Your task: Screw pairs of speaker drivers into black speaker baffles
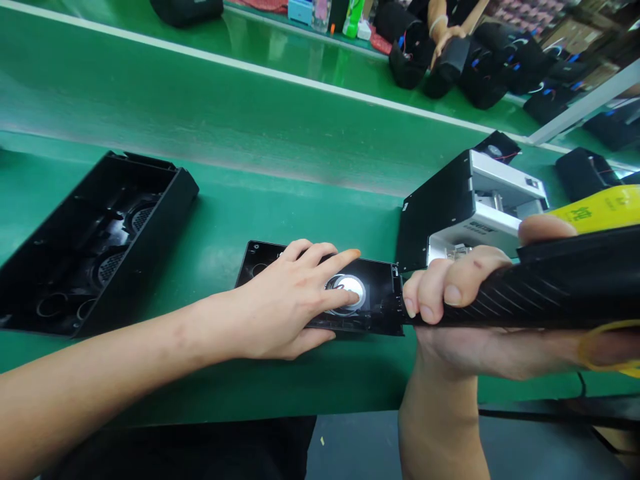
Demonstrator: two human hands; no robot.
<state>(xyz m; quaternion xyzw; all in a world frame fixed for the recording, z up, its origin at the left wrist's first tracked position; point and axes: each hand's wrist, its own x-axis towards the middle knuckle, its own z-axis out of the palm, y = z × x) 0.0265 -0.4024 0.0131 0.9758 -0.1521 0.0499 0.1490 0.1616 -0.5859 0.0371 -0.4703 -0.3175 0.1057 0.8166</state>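
Left hand [295, 303]: fingers spread and laid flat, gripping nothing; the index fingertip rests on a silver disc [353, 283] and the thumb lies along the near edge of a black panel [383, 300], which lies under the fingers and runs out past them on both sides. Right hand [463, 283]: fingers curled closed around a black ridged tool [565, 283]; its narrow end lies at the panel's right end, contact between the two being indiscernible. A yellow object [607, 208] shows just beyond the right thumb. Beyond the right fingers stands a black-and-silver machine [435, 207]. Well to the left of the left fingers lies an open black housing [145, 260] with mesh grilles inside. Farthest out, across the green workbench [280, 207], a co-worker's hand [447, 39] touches a dark part [453, 61].
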